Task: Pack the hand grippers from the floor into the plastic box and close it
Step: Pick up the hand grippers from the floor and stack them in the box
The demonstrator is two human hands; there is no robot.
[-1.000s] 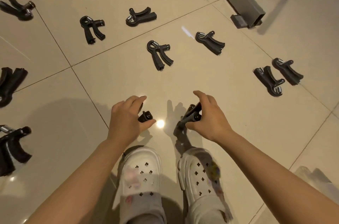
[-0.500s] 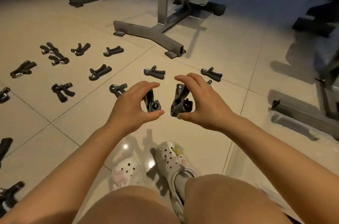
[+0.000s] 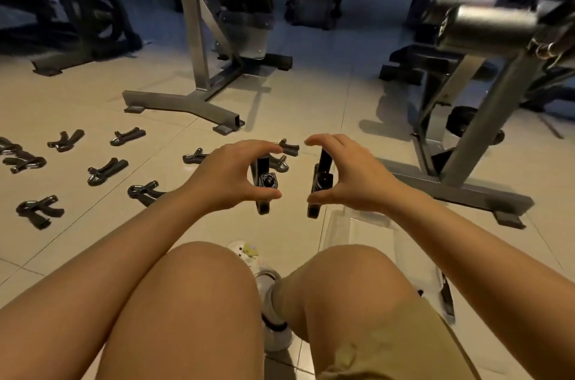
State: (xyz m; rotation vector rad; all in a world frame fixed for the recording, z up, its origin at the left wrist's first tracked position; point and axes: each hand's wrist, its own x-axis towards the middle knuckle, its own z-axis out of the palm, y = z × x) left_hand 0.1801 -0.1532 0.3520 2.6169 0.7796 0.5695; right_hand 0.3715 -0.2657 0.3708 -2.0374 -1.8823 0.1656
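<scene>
**A:** Talk me through the hand grippers. Where are they?

**B:** One in each hand. My left hand (image 3: pixel 227 176) pinches one black hand gripper (image 3: pixel 264 183), thumb below and fingers (image 3: pixel 249 147) curled over the top. My right hand (image 3: pixel 351 176) holds the second hand gripper (image 3: pixel 320 183) the same way. Both hang upright, near each other but apart.

**A:** A second ago you were down at the tiles.

**B:** Right, both have come up off the floor (image 3: pixel 298 105) and now sit out in front of my knees. The view has lifted too, and the clear plastic box (image 3: pixel 339 233) is showing, low under my right forearm. I'd say the pickup is done and the drop into the box is next.

**A:** Anything in the box yet?

**B:** There's something dark along its far side, but I can't tell what it is.

**A:** Give me a count.

**B:** Two grippers in hand. On the floor to my left, the loose grippers (image 3: pixel 107 171) number about ten; those at the left edge are bunched, so that's not firm. One box. One white clog (image 3: pixel 258 261) shows between my knees. Beyond, a grey machine frame (image 3: pixel 199 37) straight ahead and a padded machine (image 3: pixel 466 118) on the right.

**A:** So there's plenty left.

**B:** Many more trips, I'd say, and the box isn't closed yet.
</scene>
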